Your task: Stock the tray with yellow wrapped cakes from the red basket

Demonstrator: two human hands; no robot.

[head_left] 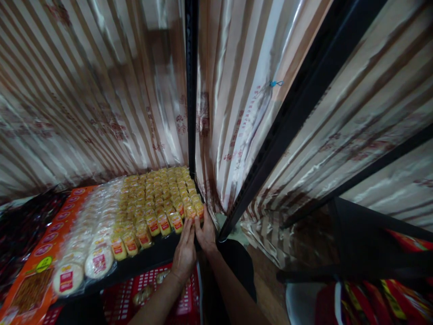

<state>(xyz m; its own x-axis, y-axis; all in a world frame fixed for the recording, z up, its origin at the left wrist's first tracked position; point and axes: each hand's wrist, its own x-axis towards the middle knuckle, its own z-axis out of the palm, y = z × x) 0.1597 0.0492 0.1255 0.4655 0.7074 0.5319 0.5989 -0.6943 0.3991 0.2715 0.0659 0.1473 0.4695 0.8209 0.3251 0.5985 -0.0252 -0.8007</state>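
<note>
Rows of small yellow cakes point(157, 194) in clear wrappers with red labels stand tightly packed on a dark shelf point(135, 266). My left hand point(184, 250) has its fingers stretched forward against the front cakes near the right end. Close beside it, my right hand point(205, 232) reaches to the corner cake point(198, 210), fingers extended along its front and right side. Both hands look open, the fingertips touching the wrappers; part of the contact is hidden behind the fingers. Left of the yellow cakes are rows of round white packaged cakes point(99, 262).
An orange printed package point(37, 266) lies at the shelf's left, beside dark wrapped goods point(27, 230). Below is a red basket point(149, 282) with a few wrapped items. Black uprights point(191, 90) and striped sheeting point(101, 90) stand behind; another shelf point(379, 225) is at right.
</note>
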